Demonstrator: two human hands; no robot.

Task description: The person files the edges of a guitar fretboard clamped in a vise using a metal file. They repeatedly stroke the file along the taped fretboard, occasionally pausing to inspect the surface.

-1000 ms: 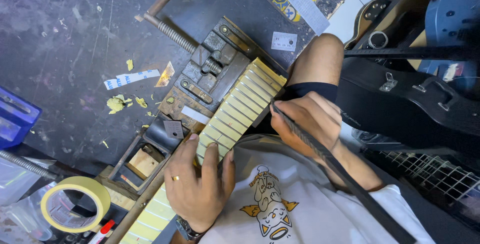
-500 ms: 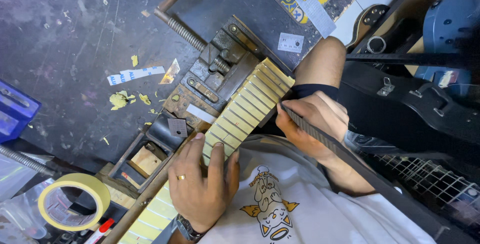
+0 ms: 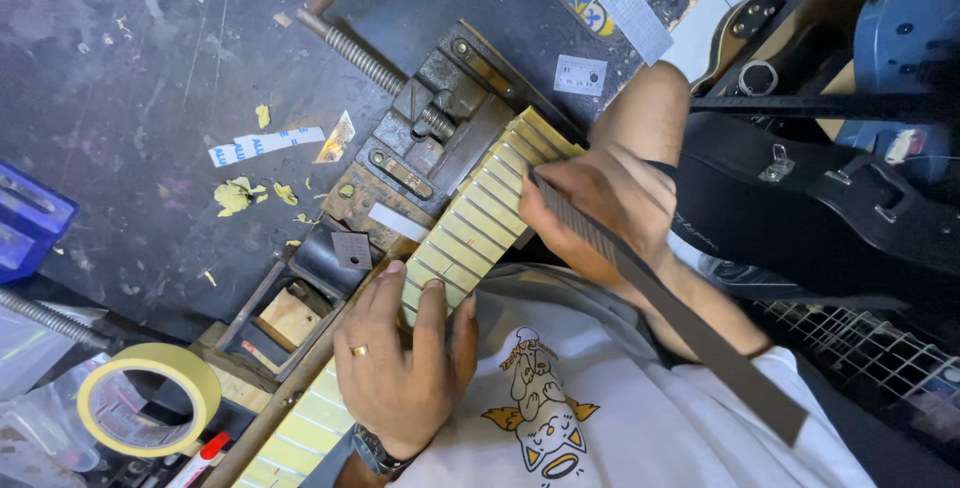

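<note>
A guitar fretboard [image 3: 470, 223], masked with strips of pale yellow tape between the frets, lies clamped in a bench vise [image 3: 430, 138]. My left hand [image 3: 400, 358], with a ring and a wristwatch, presses flat on the taped neck, fingers spread. My right hand [image 3: 600, 208] grips a long flat dark file [image 3: 680, 313] whose tip rests on the fretboard's upper end near the vise jaws. The file's far end sticks out over my white shirt.
A roll of yellow masking tape [image 3: 150, 398] lies at lower left beside a red-capped marker [image 3: 205, 458]. Tape scraps [image 3: 245, 193] litter the dark bench. A blue tray [image 3: 25, 223] sits at the left edge. A black guitar case [image 3: 830, 198] stands at right.
My right hand and the file have slid along the fretboard's upper end towards the vise. My left hand stays pressed on the neck. The view has shifted slightly.
</note>
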